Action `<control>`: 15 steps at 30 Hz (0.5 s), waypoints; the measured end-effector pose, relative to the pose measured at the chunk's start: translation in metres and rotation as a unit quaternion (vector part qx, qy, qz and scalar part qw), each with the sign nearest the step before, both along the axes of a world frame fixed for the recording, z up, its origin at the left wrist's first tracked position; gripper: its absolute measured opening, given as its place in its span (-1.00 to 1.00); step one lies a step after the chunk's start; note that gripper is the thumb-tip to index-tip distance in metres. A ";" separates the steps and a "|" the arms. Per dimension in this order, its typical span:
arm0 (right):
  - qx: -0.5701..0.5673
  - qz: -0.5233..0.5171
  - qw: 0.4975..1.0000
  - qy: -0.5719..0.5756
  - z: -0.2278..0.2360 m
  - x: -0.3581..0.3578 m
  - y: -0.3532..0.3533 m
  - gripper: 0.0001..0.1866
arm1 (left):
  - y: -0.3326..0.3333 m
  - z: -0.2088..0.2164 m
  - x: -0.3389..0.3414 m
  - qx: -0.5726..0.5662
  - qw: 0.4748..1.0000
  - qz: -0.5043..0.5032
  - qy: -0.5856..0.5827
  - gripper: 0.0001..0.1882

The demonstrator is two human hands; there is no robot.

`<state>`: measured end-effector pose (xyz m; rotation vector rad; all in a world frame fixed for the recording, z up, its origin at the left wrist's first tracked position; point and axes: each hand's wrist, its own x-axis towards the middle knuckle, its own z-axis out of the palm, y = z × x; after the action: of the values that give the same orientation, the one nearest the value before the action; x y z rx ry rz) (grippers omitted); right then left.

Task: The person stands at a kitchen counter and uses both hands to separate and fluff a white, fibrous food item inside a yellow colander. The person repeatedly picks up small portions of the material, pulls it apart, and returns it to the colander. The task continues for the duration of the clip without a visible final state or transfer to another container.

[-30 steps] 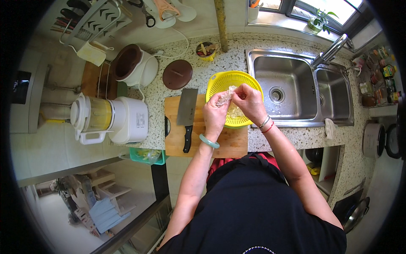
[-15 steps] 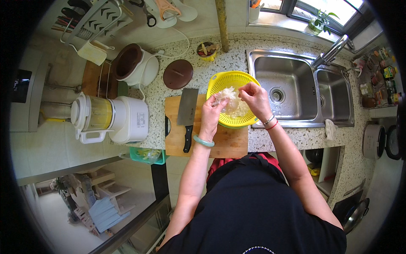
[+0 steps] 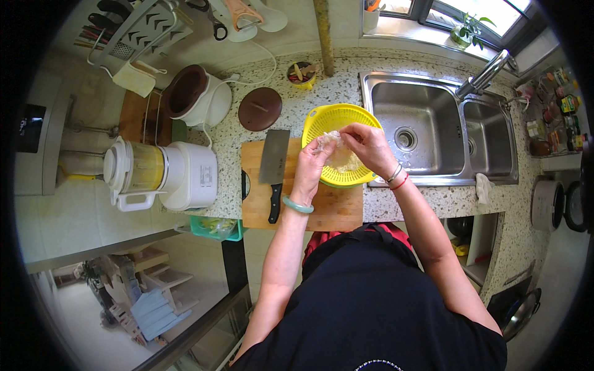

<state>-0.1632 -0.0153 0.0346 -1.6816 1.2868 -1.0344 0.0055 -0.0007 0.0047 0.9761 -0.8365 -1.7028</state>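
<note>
One yellow colander (image 3: 346,120), one cleaver (image 3: 273,170), one cutting board (image 3: 328,207), two sink basins (image 3: 433,117).

You are holding a pale, whitish, crumpled-looking clump (image 3: 330,141) over a round yellow colander (image 3: 342,146), pinching it between both hands above the bowl's left half. More of the same pale stuff (image 3: 346,162) is lying inside the colander, under your fingers. The colander is sitting upright, its slotted wall showing at the far rim, resting partly on the right end of the wooden cutting board and partly on the speckled counter, just beside the sink's left basin.
</note>
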 end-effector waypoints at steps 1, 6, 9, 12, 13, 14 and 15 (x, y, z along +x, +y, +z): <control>-0.013 0.002 1.000 0.011 0.001 0.000 0.000 -0.85 | 0.000 0.000 0.000 -0.004 1.000 0.006 -0.005 -0.71; -0.078 0.003 0.996 0.036 -0.005 0.002 -0.001 -0.87 | -0.001 0.003 0.000 -0.005 0.999 0.018 -0.026 -0.72; -0.093 -0.002 0.994 0.062 -0.010 0.003 -0.002 -0.88 | -0.001 0.004 -0.001 -0.016 0.999 0.025 -0.045 -0.73; -0.095 -0.011 0.992 0.086 -0.015 0.005 -0.002 -0.89 | -0.001 0.003 -0.001 -0.017 0.997 0.026 -0.066 -0.74; -0.095 -0.014 0.991 0.092 -0.016 0.006 -0.003 -0.89 | -0.001 0.003 -0.001 -0.013 0.997 0.023 -0.076 -0.74; -0.102 -0.019 0.990 0.094 -0.018 0.008 -0.003 -0.90 | -0.001 0.003 -0.001 -0.009 0.996 0.021 -0.085 -0.73; -0.108 -0.026 0.989 0.097 -0.020 0.009 -0.003 -0.90 | -0.001 0.004 -0.002 -0.012 0.996 0.021 -0.086 -0.73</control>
<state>-0.1541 -0.0182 0.0142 -1.9611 1.3886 -1.0963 0.0038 -0.0015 0.0087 1.1285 -0.9382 -1.5854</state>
